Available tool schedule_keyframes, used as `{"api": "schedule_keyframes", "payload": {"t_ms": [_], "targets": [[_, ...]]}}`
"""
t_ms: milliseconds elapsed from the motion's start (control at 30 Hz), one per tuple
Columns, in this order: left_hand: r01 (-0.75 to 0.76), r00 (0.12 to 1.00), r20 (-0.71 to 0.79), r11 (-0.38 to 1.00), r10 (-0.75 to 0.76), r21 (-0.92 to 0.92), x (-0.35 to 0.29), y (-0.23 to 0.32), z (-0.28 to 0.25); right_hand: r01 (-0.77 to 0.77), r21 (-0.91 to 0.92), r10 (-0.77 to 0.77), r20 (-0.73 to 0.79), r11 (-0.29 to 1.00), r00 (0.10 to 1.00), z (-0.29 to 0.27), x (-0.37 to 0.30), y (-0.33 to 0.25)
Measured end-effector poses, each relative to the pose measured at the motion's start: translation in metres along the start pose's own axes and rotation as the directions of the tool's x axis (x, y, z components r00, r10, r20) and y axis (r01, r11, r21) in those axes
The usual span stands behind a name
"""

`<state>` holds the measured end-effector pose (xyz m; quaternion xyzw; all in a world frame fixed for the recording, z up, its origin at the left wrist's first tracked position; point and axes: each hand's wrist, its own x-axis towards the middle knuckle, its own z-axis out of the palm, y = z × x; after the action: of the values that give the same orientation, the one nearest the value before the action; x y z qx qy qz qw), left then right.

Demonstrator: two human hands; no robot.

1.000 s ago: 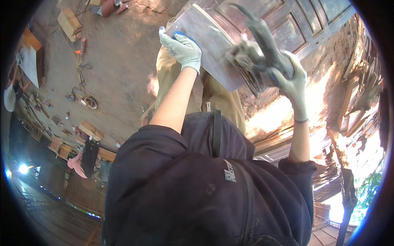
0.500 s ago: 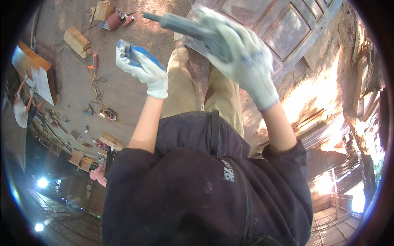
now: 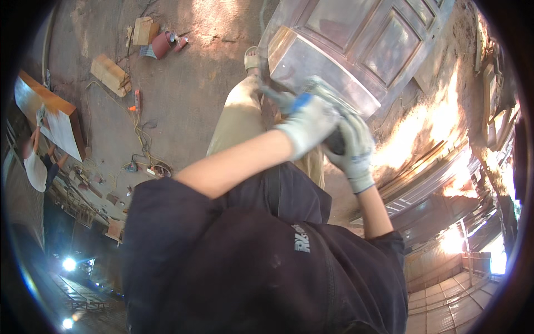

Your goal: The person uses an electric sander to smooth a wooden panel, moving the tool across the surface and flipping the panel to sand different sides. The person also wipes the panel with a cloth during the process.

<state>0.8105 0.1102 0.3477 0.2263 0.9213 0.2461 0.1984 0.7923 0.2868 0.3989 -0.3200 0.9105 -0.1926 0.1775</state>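
Power tool [image 3: 335, 141]: held above the lap, between the body and the near panel; dark grey, rounded in the body, with a thinner tail pointing left; much of it is covered by gloves and blurred, and contact with the panel cannot be told.
Right hand [image 3: 356, 146]: wrapped around the dark body from the right, apparently so that the weight is carried there.
Left hand [image 3: 312, 123]: laid across the tool from the left, perhaps to steady it; its fingertips are hidden, so whether they are pinched or spread cannot be told. A blue patch is seen on the glove.
Near panel [image 3: 311, 65]: set just beyond the hands, probably for easy reach; dull grey-brown, with a pale strip along its far edge.
Panelled door [image 3: 340, 25]: laid farther off, its recessed panels marked by darker frames.
Floor, left: a wooden block [image 3: 111, 75] and a red-brown roll [image 3: 161, 45] are placed well apart from the hands; a yellow cord [image 3: 146, 140] is left loosely looped.
Far left: a wooden box [image 3: 68, 135] with a whitish face is being touched by a co-worker's gloved hand [image 3: 40, 114].
Right: timber [image 3: 425, 166] is stacked lengthwise, seemingly to save room.
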Motion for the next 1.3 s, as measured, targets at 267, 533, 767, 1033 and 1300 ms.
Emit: {"api": "schedule_keyframes", "payload": {"t_ms": [267, 533, 767, 1033, 1300], "targets": [[0.203, 0.973, 0.086, 0.973, -0.212, 0.107, -0.041, -0.079, -0.071, 0.014, 0.029, -0.011, -0.102, 0.999, 0.995, 0.011, 0.084, -0.067], [0.086, 0.986, 0.142, 0.996, -0.084, -0.008, 0.041, 0.062, 0.0, -0.074, -0.079, 0.069, -0.057, 0.994, 0.996, -0.022, -0.043, 0.036], [0.003, 0.995, 0.097, 1.0, -0.002, -0.007, -0.001, -0.016, -0.041, -0.108, -0.035, 0.102, -0.137, 0.994, 0.985, -0.004, 0.015, -0.025], [0.259, 0.916, 0.233, 0.925, -0.326, 0.277, -0.01, -0.097, -0.127, 0.013, 0.032, -0.005, -0.224, 0.999, 0.975, 0.026, 0.129, -0.064], [-0.135, 0.981, 0.178, 0.927, 0.076, 0.349, 0.097, 0.009, -0.06, -0.2, 0.078, 0.213, -0.471, 0.977, 0.856, -0.032, 0.009, 0.052]]}}
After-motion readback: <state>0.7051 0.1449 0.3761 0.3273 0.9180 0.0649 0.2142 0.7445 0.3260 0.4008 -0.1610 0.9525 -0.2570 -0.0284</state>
